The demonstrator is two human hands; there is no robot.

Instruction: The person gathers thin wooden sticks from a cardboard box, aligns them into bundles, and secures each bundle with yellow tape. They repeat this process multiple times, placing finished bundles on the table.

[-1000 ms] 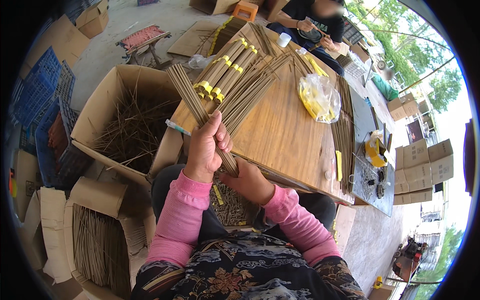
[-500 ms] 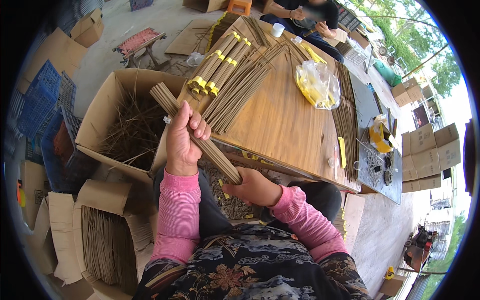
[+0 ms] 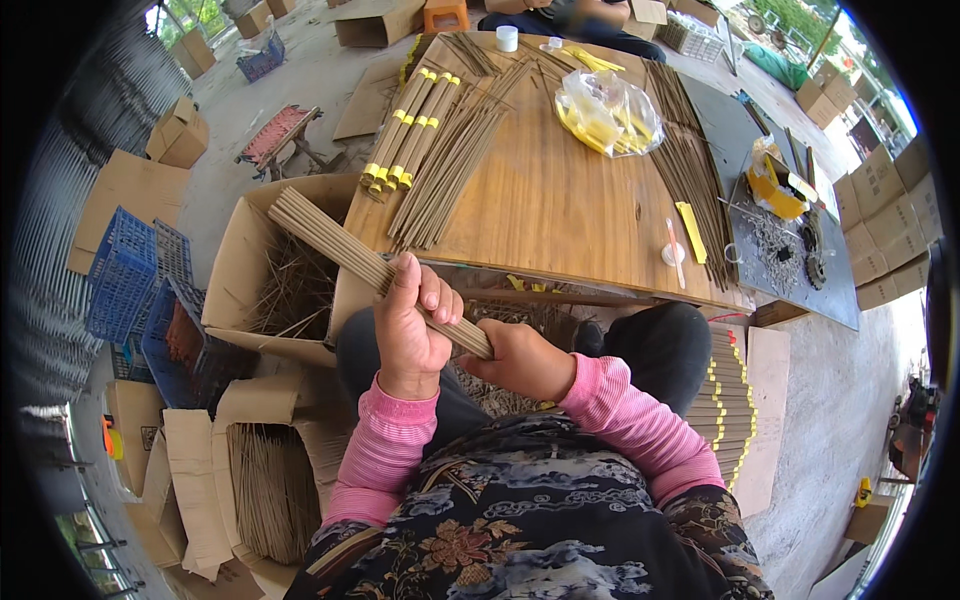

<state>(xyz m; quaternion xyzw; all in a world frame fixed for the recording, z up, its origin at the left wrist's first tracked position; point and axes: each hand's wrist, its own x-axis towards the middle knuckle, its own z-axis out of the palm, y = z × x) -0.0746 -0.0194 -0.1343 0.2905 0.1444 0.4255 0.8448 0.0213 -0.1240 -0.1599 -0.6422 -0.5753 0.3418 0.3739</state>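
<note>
A bundle of thin brown incense sticks [image 3: 335, 243] slants across my lap, its upper end pointing far left. My left hand [image 3: 412, 330] is wrapped round it near the middle, thumb up. At the lower right end, my right hand [image 3: 525, 362] is closed on the sticks and covers their tips. Just beyond lie banded bundles [image 3: 408, 130], stacked and wrapped with yellow strips at several places. Beside them, loose sticks [image 3: 445, 180] are spread over the wooden table [image 3: 560, 210].
Left of the table stands a carton [image 3: 228, 270] of tangled sticks; nearer, an open carton [image 3: 190, 490] holds upright sticks. On the table are a plastic bag [image 3: 610, 115] of yellow strips and a small white jar [image 3: 673, 255]. Another person [image 3: 570, 25] sits across the table.
The view has shifted, so the table sits higher in the picture. My hands have come closer together on the bundle, which now lies at a flatter slant.
</note>
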